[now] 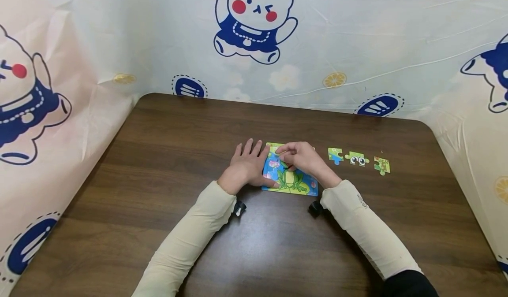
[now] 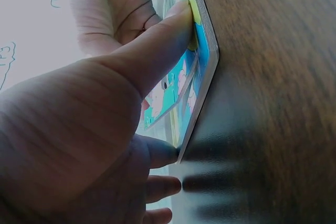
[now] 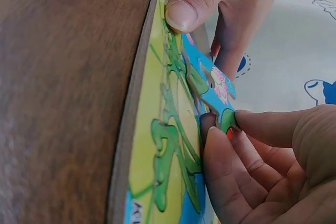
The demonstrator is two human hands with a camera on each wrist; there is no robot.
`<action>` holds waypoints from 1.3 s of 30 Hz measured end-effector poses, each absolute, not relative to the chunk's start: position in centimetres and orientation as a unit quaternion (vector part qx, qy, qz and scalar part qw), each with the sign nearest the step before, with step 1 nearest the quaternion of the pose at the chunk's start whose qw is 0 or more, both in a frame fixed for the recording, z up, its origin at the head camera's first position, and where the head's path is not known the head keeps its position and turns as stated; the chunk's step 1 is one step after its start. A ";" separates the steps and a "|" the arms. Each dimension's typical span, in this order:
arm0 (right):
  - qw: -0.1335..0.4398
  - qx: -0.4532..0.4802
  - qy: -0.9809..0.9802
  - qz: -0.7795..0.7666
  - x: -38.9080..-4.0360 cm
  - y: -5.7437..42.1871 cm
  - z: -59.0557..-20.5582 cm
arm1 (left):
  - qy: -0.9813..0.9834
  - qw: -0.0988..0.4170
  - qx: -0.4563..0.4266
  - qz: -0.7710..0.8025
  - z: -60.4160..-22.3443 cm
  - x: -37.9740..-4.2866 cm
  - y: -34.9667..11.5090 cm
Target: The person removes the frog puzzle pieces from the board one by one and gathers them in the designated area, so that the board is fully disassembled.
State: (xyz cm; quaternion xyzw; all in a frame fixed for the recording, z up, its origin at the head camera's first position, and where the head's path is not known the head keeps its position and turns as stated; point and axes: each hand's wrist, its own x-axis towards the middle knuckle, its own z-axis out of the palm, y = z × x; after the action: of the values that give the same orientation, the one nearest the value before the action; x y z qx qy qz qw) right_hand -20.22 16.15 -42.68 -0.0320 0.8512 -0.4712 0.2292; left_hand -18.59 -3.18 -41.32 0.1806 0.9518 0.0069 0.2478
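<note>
A frog jigsaw board (image 1: 303, 189) lies on the brown table, its lower part showing a green frog. My left hand (image 1: 248, 167) rests along the left side of the board with fingers spread; the thumb (image 2: 176, 27) presses on its lower front area. Over the board, my right hand (image 1: 303, 158) pinches a puzzle piece (image 3: 216, 85) between thumb and fingers. This piece is blue with a pink flower and green parts, and it tilts up from the board surface. The right hand hides much of the board's upper right part in the head view.
Three loose puzzle pieces lie in a row right of the board: a green and blue one (image 1: 335, 155), one with eyes (image 1: 357, 158) and a green-brown one (image 1: 382, 165). A printed cloth (image 1: 309, 81) hangs around the table (image 1: 178, 147).
</note>
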 end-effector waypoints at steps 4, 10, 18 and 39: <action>0.228 -0.029 0.849 -0.476 -20.2 16.2 -42.8 | 0.952 0.247 0.178 0.007 -41.3 -18.6 -3.1; 0.225 -0.023 0.843 -0.488 -20.4 16.3 -42.9 | 0.954 0.242 0.175 0.006 -41.1 -18.6 -3.0; 0.242 0.008 0.800 -0.549 -20.5 17.0 -42.5 | 0.954 0.244 0.171 0.005 -41.0 -18.6 -3.0; 0.197 0.076 0.668 -0.714 -20.7 22.8 -38.9 | 0.956 0.238 0.174 0.000 -41.3 -18.4 -3.1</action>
State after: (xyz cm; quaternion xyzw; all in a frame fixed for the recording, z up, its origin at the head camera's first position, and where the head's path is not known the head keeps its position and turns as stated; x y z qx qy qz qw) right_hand -20.67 22.80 -38.88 0.0762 0.6680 -0.7137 0.1966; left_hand -18.44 -3.14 -41.34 0.1744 0.9555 -0.0003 0.2378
